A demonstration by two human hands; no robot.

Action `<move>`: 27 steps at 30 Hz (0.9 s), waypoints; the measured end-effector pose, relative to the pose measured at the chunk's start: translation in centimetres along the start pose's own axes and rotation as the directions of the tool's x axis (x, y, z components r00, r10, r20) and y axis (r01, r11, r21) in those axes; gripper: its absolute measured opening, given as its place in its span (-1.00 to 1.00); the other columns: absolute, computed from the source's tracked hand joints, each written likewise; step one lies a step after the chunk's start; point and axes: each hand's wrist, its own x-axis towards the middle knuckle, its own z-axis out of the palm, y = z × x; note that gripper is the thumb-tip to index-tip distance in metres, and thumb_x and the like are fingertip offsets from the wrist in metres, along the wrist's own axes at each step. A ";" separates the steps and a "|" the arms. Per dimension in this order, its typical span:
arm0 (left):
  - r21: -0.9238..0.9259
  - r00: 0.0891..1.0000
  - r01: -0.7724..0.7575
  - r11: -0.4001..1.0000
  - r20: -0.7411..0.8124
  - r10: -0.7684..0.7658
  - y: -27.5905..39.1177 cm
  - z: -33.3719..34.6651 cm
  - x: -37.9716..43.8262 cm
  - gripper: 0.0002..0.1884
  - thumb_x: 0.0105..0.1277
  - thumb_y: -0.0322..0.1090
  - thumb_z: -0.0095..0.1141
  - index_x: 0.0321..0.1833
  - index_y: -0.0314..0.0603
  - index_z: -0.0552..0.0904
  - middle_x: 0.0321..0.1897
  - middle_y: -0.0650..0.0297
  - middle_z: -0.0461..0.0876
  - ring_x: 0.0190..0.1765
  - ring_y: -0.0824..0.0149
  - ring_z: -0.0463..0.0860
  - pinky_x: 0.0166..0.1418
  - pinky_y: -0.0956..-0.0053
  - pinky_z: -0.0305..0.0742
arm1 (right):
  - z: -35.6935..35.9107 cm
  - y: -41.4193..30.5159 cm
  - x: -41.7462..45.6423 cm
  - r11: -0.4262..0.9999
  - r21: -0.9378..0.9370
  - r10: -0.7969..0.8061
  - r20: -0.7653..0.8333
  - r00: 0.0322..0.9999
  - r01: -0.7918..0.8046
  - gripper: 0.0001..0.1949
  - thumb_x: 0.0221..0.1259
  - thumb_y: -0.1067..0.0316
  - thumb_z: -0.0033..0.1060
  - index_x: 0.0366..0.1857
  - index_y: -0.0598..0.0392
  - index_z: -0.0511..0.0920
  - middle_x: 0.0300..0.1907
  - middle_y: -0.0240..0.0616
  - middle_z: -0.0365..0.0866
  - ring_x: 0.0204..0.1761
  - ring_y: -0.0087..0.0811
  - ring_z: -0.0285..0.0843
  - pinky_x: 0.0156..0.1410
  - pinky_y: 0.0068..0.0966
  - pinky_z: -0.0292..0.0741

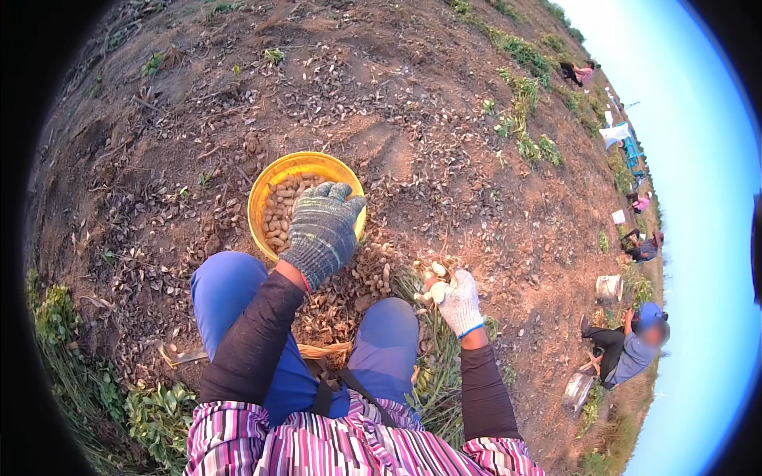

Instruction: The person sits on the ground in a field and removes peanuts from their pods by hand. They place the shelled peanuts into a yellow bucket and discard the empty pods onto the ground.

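My left hand (326,233), in a grey knitted glove, reaches over the right side of a yellow bucket (257,205). Its back faces me, so whatever lies under the fingers is hidden. Unshelled peanuts (277,215) cover the bottom of the bucket. To the right, my right hand (457,300) wears a white knitted glove with a blue cuff edge. Its fingers close around a cluster of peanut pods (439,290) with thin roots. Uprooted peanut plants (443,363) lie below that hand, their leafy stems stretching beside my right knee. More pods (375,276) lie between the bucket and my knees.
Dry leaves litter the brown soil (381,149). Pulled green plants (158,416) are heaped at lower left. On the right, a person (631,348) sits near white buckets (608,288), and other people (643,245) are farther off. A blue vehicle (631,152) stands in the distance.
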 end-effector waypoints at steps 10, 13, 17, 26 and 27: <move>-0.533 0.949 -0.118 0.838 0.189 0.254 7.6 -1.8 -1.2 -0.75 0.08 -0.33 0.28 -0.15 -0.16 0.72 -0.19 0.14 0.66 -0.06 0.02 0.63 0.01 0.12 0.51 | 2.0 -5.8 -1.6 0.988 0.098 0.116 0.016 0.993 -0.117 -0.72 -0.19 0.32 0.31 -0.29 0.11 0.62 -0.48 -0.01 0.59 -0.42 0.05 0.59 -0.31 -0.17 0.49; -0.376 0.867 -0.052 0.925 0.443 0.229 7.8 -0.6 -1.9 -0.72 0.12 -0.25 0.26 -0.12 -0.14 0.73 -0.24 0.14 0.64 -0.09 0.01 0.60 0.01 0.11 0.50 | 3.0 -5.0 -2.7 0.998 0.060 0.034 0.004 0.999 -0.034 -0.75 -0.17 0.44 0.24 -0.30 0.16 0.55 -0.57 -0.12 0.49 -0.52 -0.03 0.51 -0.38 -0.25 0.45; -0.458 0.810 0.029 0.888 0.531 0.248 7.5 -0.7 -1.9 -0.72 0.13 -0.22 0.26 -0.12 -0.13 0.74 -0.27 0.15 0.62 -0.09 0.03 0.59 0.00 0.12 0.51 | 3.4 -4.0 -4.0 0.978 0.198 0.058 0.020 0.998 -0.061 -0.70 -0.22 0.42 0.28 -0.28 0.16 0.55 -0.55 -0.13 0.48 -0.50 -0.03 0.49 -0.36 -0.25 0.44; -0.511 0.812 0.074 0.857 0.530 0.246 7.5 -0.2 -4.1 -0.66 0.00 -0.27 0.36 -0.14 -0.18 0.64 -0.23 0.06 0.59 -0.08 -0.03 0.59 0.00 0.13 0.50 | 0.7 -6.8 -4.1 0.974 -0.062 0.227 0.295 0.928 -0.218 -0.69 -0.27 0.25 0.35 -0.40 0.16 0.54 -0.43 0.07 0.57 -0.26 0.15 0.61 -0.20 -0.08 0.53; -0.528 0.807 0.095 0.844 0.537 0.246 7.1 0.2 -4.6 -0.65 0.00 -0.27 0.36 -0.14 -0.18 0.64 -0.22 0.06 0.59 -0.07 -0.03 0.60 0.01 0.13 0.50 | 0.9 -7.1 -4.3 0.973 -0.068 0.231 0.316 0.920 -0.221 -0.70 -0.25 0.25 0.34 -0.40 0.16 0.54 -0.42 0.08 0.58 -0.25 0.15 0.62 -0.19 -0.08 0.53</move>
